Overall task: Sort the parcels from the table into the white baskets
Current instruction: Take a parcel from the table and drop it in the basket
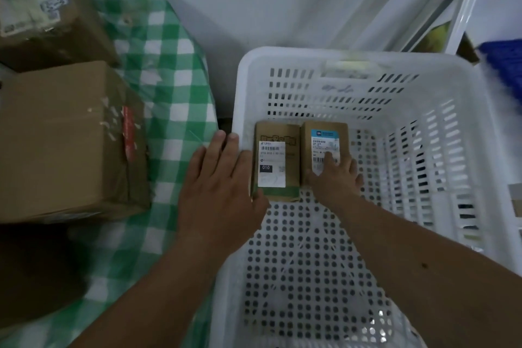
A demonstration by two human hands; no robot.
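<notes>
Parcels side by side at far-left corner of white basket (423, 65), left hand (223, 186) flat-fingered against barcode-labelled parcel (275, 162), right hand (336, 175) fingers pressing blue-labelled parcel (324, 144), cardboard boxes (67, 141) on green checked tablecloth (169, 79).

A small parcel-sorting spot, makeshift rather than industrial: labelled cardboard boxes (65, 138) sit on a surface under a green checked cloth (175, 87), beside a white perforated basket (423, 150) holding two barcoded parcels (275, 161).
</notes>
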